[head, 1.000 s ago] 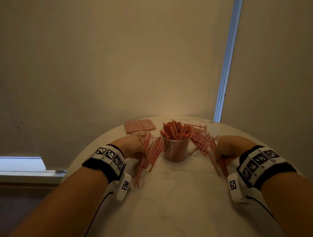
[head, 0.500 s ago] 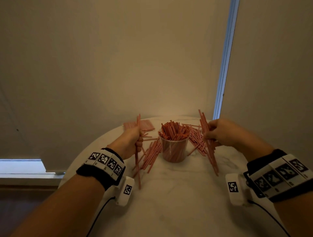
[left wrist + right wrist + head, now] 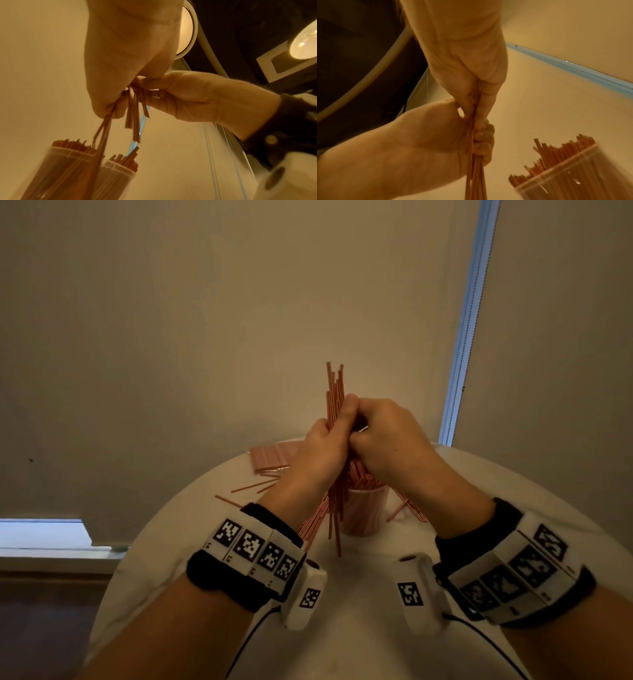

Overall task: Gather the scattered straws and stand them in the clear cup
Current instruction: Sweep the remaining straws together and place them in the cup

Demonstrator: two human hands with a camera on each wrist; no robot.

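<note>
Both hands meet above the clear cup (image 3: pixel 366 517), which stands packed with upright pink straws on the round white table (image 3: pixel 359 645). My left hand (image 3: pixel 337 424) grips a bundle of pink straws (image 3: pixel 334 388) held nearly upright, its lower ends hanging in front of the cup. My right hand (image 3: pixel 359 424) pinches the same bundle from the right. In the left wrist view the straw ends (image 3: pixel 135 119) hang below the fingers, over the cup (image 3: pixel 68 169). The right wrist view has the straws (image 3: pixel 474 169) running between both hands, with the cup (image 3: pixel 573 170) at lower right.
Loose straws (image 3: pixel 255 485) lie on the table left of the cup, and more loose straws (image 3: pixel 407 508) lie to its right. A flat pink packet (image 3: pixel 270 455) sits at the table's far left edge. A wall stands close behind the table.
Each hand picked up its own bunch of straws from the table, rose, and moved inward. Now both hands are joined on one bundle above the cup.
</note>
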